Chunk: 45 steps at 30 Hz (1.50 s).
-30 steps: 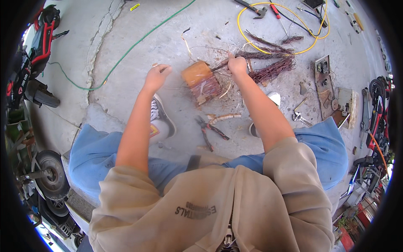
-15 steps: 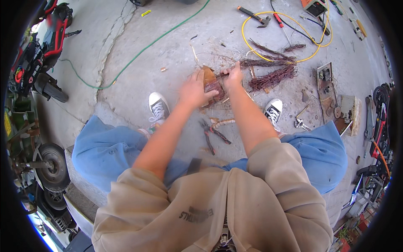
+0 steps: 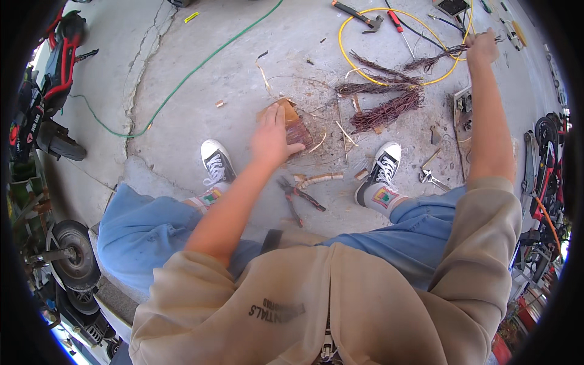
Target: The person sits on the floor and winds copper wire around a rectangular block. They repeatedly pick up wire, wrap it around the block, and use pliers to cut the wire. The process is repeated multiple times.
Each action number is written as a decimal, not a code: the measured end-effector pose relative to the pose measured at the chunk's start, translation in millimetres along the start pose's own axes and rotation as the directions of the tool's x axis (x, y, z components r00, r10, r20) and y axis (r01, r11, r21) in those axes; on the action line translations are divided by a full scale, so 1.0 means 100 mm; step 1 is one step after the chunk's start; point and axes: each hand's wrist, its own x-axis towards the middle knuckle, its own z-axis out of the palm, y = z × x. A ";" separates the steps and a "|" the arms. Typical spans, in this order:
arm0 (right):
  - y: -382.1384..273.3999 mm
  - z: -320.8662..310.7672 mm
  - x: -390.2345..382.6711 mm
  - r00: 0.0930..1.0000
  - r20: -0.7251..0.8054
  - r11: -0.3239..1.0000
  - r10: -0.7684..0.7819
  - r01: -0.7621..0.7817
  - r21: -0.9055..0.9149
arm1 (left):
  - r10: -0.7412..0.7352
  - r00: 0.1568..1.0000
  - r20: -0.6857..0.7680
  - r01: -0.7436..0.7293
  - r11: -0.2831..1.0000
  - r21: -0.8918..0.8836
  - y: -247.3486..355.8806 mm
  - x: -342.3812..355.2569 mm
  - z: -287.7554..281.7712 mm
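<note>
My left hand (image 3: 271, 135) lies over a brown block wound with dark reddish wire (image 3: 296, 131), fingers on its top and thumb along its near side. At the far right, my right hand (image 3: 482, 47) is closed around a bundle of thin dark wire (image 3: 431, 61). Strands trail from it on both sides, over a yellow hose (image 3: 345, 48). Between my hands, a thicker heap of reddish-brown wire (image 3: 389, 111) rests on the concrete. Pale slivers (image 3: 345, 135) and loose wire ends are scattered beside the block.
Pliers (image 3: 298, 198) lie open between my shoes. Beyond the wire are a hammer (image 3: 359, 17) and a red-handled screwdriver (image 3: 396, 24). An adjustable wrench (image 3: 432, 177) and an opened metal housing (image 3: 462, 115) sit at right. A green hose (image 3: 194, 72) crosses the left floor.
My right hand has left the block and swung far to the right, where it grips wire strands. The left hand stays on the block. The view has shifted slightly.
</note>
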 end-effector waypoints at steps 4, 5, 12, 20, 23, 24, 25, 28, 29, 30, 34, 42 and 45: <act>-1.34 -0.27 -0.36 0.958 0.208 0.950 -0.196 0.133 0.284 | 0.013 1.000 0.005 -0.013 0.999 -0.053 0.11 0.03 -0.06; -1.56 -0.23 -0.60 0.951 0.226 0.927 -0.213 0.123 0.355 | 0.213 0.933 -0.291 -0.231 0.972 -0.031 0.11 0.06 -0.03; -2.04 -0.19 -1.38 0.948 0.227 0.767 -0.224 0.027 0.642 | -0.031 0.994 0.104 0.102 0.589 -0.802 -0.06 0.18 -0.60; -0.77 0.99 -3.01 0.785 0.618 0.799 0.032 -0.392 0.456 | -0.470 0.827 0.307 0.165 -0.318 -0.934 -1.70 -0.86 0.04; -0.26 1.17 -3.79 0.666 0.701 0.747 0.255 -0.596 0.295 | -0.575 0.652 0.495 0.173 -0.523 -0.835 -1.55 -0.91 0.32; -0.09 1.21 -3.99 0.612 0.727 0.707 0.312 -0.660 0.253 | -0.581 0.631 0.514 0.184 -0.532 -0.827 -1.63 -0.92 0.35; 0.03 1.21 -4.14 0.609 0.726 0.698 0.319 -0.669 0.255 | -0.586 0.607 0.536 0.197 -0.542 -0.817 -1.71 -0.93 0.35; 0.38 1.26 -4.33 0.603 0.712 0.659 0.360 -0.704 0.263 | -0.631 0.739 0.237 0.500 0.278 -0.820 -1.82 -0.83 -0.30; 0.50 1.26 -4.31 0.604 0.696 0.640 0.389 -0.720 0.267 | -0.550 0.827 0.119 0.477 0.573 -0.666 -1.84 -0.79 -0.51; 0.59 1.27 -4.28 0.603 0.679 0.621 0.418 -0.735 0.271 | -0.411 0.910 -0.057 0.297 0.742 -0.600 -1.83 -0.77 -0.65; 0.83 1.31 -4.23 0.559 0.653 0.487 0.512 -0.814 0.315 | -0.195 0.959 0.207 0.282 0.749 -0.600 -1.20 -0.86 -1.53; 1.16 1.47 -4.42 0.503 0.771 0.868 0.391 -0.479 -0.128 | -0.185 0.970 0.156 0.232 0.894 -0.384 -1.00 -0.59 -0.31; 1.19 1.29 -3.90 0.573 0.789 0.957 0.223 0.023 -0.288 | -0.249 0.952 0.176 0.281 0.941 -0.190 -1.51 -0.64 -0.10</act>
